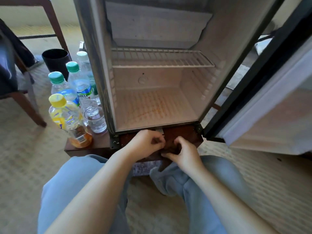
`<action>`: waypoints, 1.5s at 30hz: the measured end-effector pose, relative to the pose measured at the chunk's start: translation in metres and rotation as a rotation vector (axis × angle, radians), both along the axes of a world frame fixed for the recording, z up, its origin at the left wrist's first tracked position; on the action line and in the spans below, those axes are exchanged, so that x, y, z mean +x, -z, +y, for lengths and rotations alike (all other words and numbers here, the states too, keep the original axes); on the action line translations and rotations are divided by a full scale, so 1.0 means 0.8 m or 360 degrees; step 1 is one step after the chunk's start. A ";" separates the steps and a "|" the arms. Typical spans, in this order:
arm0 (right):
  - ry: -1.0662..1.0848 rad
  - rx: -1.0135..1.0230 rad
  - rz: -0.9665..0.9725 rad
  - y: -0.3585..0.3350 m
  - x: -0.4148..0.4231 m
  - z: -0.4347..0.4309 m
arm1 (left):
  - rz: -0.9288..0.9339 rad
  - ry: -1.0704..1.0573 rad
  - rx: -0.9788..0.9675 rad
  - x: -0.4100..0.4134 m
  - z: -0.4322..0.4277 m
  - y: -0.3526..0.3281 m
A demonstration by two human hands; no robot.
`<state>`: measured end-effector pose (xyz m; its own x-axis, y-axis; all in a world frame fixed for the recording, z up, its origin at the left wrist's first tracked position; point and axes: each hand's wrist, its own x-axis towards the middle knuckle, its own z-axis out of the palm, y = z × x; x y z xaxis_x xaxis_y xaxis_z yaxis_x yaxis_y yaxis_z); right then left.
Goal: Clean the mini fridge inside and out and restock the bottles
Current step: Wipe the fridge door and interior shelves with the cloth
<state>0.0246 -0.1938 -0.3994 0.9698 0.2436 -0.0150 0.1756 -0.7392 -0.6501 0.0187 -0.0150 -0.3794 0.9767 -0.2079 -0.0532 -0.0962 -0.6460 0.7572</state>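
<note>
1. At ten o'clock from the fridge, a round black waste bin [56,60] stands on the pale woven carpet [25,149]
2. At nine o'clock, the drinks wait outside on a low dark wooden stand [99,144]. There are three clear plastic water bottles with green caps [79,85], a yellow-capped bottle of amber drink [70,120] and a clear drinking glass [96,119], which is just beside the fridge's left wall
3. The pale-lined mini fridge [194,85] stands open on the same stand, with nothing inside. Its moulded plastic side walls are ribbed, a white wire shelf [160,59] spans the middle, and faint orange stain marks [152,108] streak the floor, so I'd say the inside is not yet wiped clean
4. At six o'clock from the opening, the left hand [145,142] has its fingers curled and pinches an edge of a soft, crumpled dark brown cloth [170,147]
5. The right hand [184,152], close alongside, curls round the bunched remainder. Both grips are narrow, and it looks to me like the cloth is being readied for wiping
6. At three o'clock, the black-edged fridge door [270,107] with its smooth pale liner hangs wide
7. My reading is that the emptying is done, while wiping the interior, cleaning the outside and restocking the bottles are all left
</note>
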 end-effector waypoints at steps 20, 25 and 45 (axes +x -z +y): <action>-0.0394 -0.0393 -0.0473 -0.008 -0.028 0.002 | -0.0115 -0.0388 0.0340 -0.009 0.036 0.011; -0.0260 -0.0117 -0.0406 -0.008 -0.024 0.010 | -0.0137 -0.0394 0.0388 -0.006 0.031 0.009; 0.0337 0.0743 -0.0150 -0.035 0.054 0.002 | -0.0146 -0.0320 0.0488 0.025 0.007 0.008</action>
<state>0.0675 -0.1922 -0.3714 0.9904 0.0016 0.1379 0.1270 -0.3998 -0.9078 0.0385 -0.0094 -0.3855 1.0000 0.0007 0.0063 -0.0027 -0.8543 0.5198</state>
